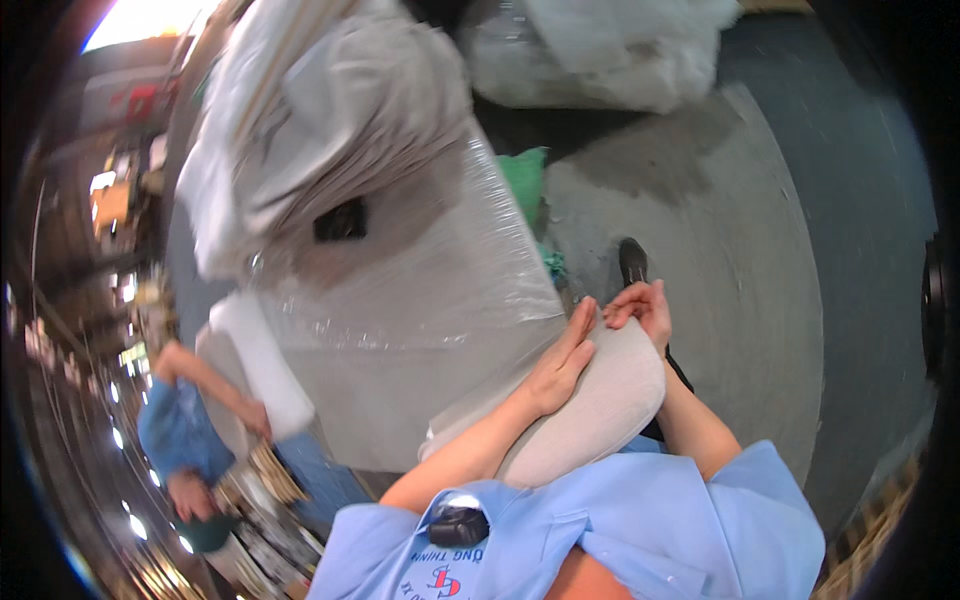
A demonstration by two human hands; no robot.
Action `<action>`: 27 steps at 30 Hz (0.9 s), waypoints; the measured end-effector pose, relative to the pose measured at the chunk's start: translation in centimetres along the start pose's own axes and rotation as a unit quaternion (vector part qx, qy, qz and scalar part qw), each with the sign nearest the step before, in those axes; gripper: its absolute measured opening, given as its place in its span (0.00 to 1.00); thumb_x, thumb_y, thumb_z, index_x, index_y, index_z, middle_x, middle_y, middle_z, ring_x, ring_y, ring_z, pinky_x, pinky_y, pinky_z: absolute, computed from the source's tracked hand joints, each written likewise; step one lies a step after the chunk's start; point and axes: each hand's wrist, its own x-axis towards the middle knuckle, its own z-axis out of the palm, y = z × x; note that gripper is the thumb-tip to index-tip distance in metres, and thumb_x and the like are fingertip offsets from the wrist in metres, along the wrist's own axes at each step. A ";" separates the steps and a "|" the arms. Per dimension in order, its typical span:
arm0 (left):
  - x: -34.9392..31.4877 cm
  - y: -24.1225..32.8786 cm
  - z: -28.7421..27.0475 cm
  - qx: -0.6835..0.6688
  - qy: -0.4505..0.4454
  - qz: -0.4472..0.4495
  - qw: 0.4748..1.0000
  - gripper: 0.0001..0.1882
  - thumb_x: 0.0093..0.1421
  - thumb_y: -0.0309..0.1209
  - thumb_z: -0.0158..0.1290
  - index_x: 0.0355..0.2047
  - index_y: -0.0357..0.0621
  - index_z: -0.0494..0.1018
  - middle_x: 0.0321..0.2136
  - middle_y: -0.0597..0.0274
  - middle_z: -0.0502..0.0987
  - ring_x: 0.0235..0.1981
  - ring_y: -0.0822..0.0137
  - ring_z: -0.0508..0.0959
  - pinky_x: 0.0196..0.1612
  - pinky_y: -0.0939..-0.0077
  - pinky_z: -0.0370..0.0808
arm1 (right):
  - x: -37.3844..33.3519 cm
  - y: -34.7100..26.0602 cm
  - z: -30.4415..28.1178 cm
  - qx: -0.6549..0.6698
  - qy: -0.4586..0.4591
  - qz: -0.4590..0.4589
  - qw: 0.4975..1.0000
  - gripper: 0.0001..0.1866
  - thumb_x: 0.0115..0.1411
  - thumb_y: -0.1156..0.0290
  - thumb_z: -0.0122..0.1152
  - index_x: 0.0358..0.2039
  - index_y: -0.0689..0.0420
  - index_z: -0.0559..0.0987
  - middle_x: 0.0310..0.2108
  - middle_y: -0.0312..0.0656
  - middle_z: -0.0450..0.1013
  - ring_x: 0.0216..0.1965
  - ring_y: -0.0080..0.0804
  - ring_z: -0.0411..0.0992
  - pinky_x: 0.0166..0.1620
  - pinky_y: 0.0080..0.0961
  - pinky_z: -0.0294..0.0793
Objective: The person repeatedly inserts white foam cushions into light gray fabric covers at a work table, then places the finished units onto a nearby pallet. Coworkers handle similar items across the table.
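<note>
A light grey fabric cushion [590, 410] with a rounded end rests against my front, tilted, its near end by my shirt. Along its left side lies my left hand [562, 368], fingers stretched out and the palm against the fabric. At the cushion's far end my right hand [643, 312] has its fingers bent over the edge, holding it. The underside of the cushion is hidden.
To my left stands a table [440, 270] covered in clear plastic, with a heap of grey fabric [350, 110] and a small black object [341, 220]. A co-worker [195, 420] holds a white pad [262, 365] at the left. Wrapped bundles [600, 50] lie ahead.
</note>
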 end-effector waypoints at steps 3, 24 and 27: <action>-0.3 -0.1 -0.4 0.006 0.022 0.017 1.000 0.38 0.79 0.31 0.39 0.80 0.39 0.34 0.81 0.47 0.41 0.80 0.57 0.50 0.79 0.63 0.49 | 0.2 0.0 0.3 0.045 -0.046 0.024 0.998 0.35 0.79 0.43 0.38 0.30 0.61 0.79 0.18 0.44 0.75 0.24 0.36 0.77 0.43 0.35 0.81; -32.3 -7.0 6.7 -0.543 0.444 0.177 0.690 0.43 0.69 0.52 0.60 0.75 0.44 0.57 0.70 0.53 0.68 0.69 0.52 0.69 0.72 0.52 0.64 | -4.0 -11.6 3.9 -0.523 -0.184 0.326 0.766 0.42 0.74 0.49 0.59 0.76 0.62 0.58 0.70 0.52 0.67 0.67 0.40 0.69 0.65 0.36 0.71; -28.6 -2.2 9.9 -0.635 0.282 0.176 0.698 0.46 0.67 0.51 0.63 0.76 0.46 0.56 0.72 0.55 0.65 0.72 0.53 0.65 0.74 0.50 0.62 | -4.9 -11.5 4.3 -0.458 -0.202 0.358 0.788 0.41 0.74 0.52 0.60 0.76 0.64 0.58 0.69 0.52 0.68 0.66 0.39 0.70 0.65 0.35 0.72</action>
